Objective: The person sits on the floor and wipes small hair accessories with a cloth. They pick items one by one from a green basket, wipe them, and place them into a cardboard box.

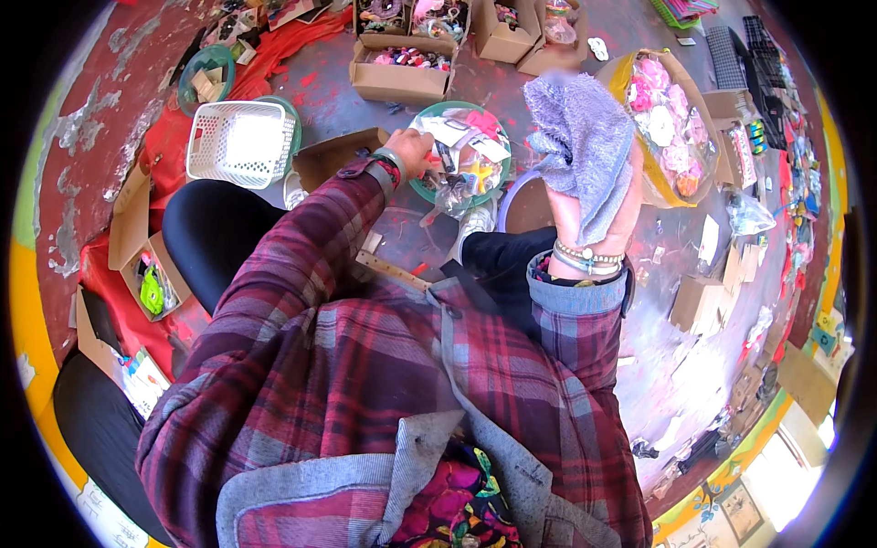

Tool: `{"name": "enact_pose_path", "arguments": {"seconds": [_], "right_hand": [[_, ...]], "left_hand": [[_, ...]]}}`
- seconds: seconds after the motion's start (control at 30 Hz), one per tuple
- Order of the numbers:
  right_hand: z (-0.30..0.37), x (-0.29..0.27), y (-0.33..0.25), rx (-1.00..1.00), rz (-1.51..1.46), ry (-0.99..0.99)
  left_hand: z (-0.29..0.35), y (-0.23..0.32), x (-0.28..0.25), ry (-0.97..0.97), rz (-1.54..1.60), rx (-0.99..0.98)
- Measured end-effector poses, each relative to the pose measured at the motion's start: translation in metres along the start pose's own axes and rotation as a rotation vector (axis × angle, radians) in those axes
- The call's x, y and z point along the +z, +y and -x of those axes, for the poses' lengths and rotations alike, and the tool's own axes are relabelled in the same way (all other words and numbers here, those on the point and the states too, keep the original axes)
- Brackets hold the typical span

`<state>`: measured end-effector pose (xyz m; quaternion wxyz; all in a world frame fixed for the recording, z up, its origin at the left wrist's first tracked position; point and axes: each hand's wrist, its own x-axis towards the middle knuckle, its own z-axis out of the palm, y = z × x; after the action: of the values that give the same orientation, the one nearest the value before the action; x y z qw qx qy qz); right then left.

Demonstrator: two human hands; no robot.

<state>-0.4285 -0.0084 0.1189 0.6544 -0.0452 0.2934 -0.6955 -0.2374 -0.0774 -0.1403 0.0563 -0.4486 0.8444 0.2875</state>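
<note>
A fluffy grey-lavender cloth [585,137] hangs bunched up in my raised right hand [607,215], which grips it with the fingers mostly covered by the fabric. My left hand [409,152] is at the left rim of a round green basin [501,179], its fingers curled; what they hold, if anything, is hidden. Inside the basin lie white cards [449,131], a pink piece, a yellow item and clear plastic wrapping [452,196]. Behind my right wrist, a purple-rimmed round container [525,203] is partly covered.
Beside the cloth stands a yellow-edged box of pink and white bagged items [674,128]. A white plastic basket [239,144] is at the left, next to an open cardboard box [333,157]. Cardboard boxes [398,84] of small goods line the far side. Scraps litter the floor.
</note>
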Motion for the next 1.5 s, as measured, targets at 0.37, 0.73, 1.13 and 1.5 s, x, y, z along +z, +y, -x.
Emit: {"name": "enact_pose_path", "arguments": {"seconds": [0.37, 0.73, 1.13, 1.5], "right_hand": [[0.002, -0.014, 0.01, -0.139, 0.12, 0.052], [0.051, 0.0, 0.092, -1.05, 1.855, -0.576], [0.049, 0.005, 0.102, -0.692, 1.656, -0.208], [0.029, -0.012, 0.038, -0.047, 0.647, -0.165]], "left_hand": [[0.07, 0.043, -0.083, 0.03, 2.117, -0.091], [0.163, 0.101, -0.137, 0.611, 0.368, 0.264], [0.199, 0.126, -0.113, 0.487, 1.855, 0.148], [0.177, 0.033, -0.106, 0.352, 2.221, -0.103]]}}
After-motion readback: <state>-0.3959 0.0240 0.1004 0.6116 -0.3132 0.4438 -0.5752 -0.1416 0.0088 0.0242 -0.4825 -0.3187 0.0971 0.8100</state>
